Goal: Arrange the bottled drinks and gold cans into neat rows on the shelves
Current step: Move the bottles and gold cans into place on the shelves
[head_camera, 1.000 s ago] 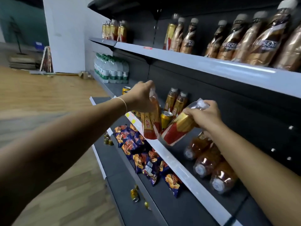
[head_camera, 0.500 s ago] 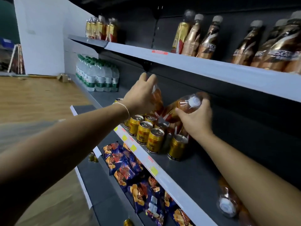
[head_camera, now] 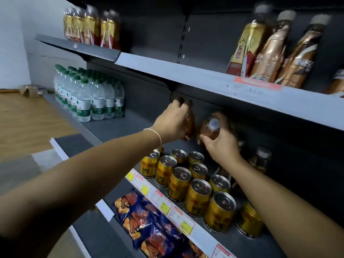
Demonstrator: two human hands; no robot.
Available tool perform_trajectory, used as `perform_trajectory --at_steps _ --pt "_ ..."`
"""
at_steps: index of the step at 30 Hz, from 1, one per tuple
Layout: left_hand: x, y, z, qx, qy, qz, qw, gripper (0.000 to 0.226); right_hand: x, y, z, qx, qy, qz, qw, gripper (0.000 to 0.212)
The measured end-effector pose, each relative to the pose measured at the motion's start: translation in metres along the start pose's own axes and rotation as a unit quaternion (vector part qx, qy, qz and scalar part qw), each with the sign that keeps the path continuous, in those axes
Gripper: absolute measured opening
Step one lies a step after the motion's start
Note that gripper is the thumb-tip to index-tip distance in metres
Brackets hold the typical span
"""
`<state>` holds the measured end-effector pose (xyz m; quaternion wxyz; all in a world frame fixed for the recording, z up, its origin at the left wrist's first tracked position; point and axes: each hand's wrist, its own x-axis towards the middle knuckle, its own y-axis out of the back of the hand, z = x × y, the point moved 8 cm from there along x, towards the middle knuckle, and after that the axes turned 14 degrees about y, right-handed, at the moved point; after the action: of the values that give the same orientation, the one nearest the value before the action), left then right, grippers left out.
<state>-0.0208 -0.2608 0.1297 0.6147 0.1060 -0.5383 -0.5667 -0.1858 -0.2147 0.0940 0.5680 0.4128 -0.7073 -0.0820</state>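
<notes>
On the lower shelf (head_camera: 93, 231), nearest, blue and orange snack bags (head_camera: 149, 222) lie heaped just under the front edge of the middle shelf (head_camera: 121, 127), whose lip carries a line of price tags (head_camera: 162, 201). Just behind that front edge the gold cans (head_camera: 198, 194) stand upright in two close rows running diagonally back, touching or nearly touching; one more can stands apart at the right, partly hidden by the right forearm. Above the far end of the cans both hands work side by side, close under the top shelf (head_camera: 186, 71). The right hand (head_camera: 221, 144) has its fingers curled round an amber bottle (head_camera: 210, 127), tilted so that its pale cap faces the camera. The left hand (head_camera: 173, 123), a thin bracelet at its wrist, has its fingers wrapped over a second amber bottle (head_camera: 190, 123), mostly hidden behind the palm; whether either bottle touches the shelf I cannot tell. A dim capped bottle (head_camera: 260, 161) stands upright beyond the right wrist, near the back wall. Further left on the middle shelf, green-capped water bottles (head_camera: 89, 97) stand in a tight block. On the top shelf, brown and gold bottles (head_camera: 270, 49) lean at the right, and blurred gold-labelled bottles (head_camera: 91, 28) cluster at the far left end.
</notes>
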Motion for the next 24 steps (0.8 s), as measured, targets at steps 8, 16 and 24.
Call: perform_trajectory --at_steps 8,16,24 --pt "0.037 -0.046 -0.027 -0.058 0.006 -0.024 0.998 0.061 0.023 -0.038 0.029 -0.006 -0.068 -0.014 0.998 0.087" --pt "0.063 -0.094 -0.043 -0.093 0.017 -0.062 0.994 0.061 0.032 -0.073 0.082 -0.002 -0.182 -0.028 0.983 0.101" --pt "0.065 -0.129 -0.046 -0.092 0.041 -0.128 0.987 0.053 0.020 -0.076 0.103 -0.010 -0.180 -0.013 0.984 0.082"
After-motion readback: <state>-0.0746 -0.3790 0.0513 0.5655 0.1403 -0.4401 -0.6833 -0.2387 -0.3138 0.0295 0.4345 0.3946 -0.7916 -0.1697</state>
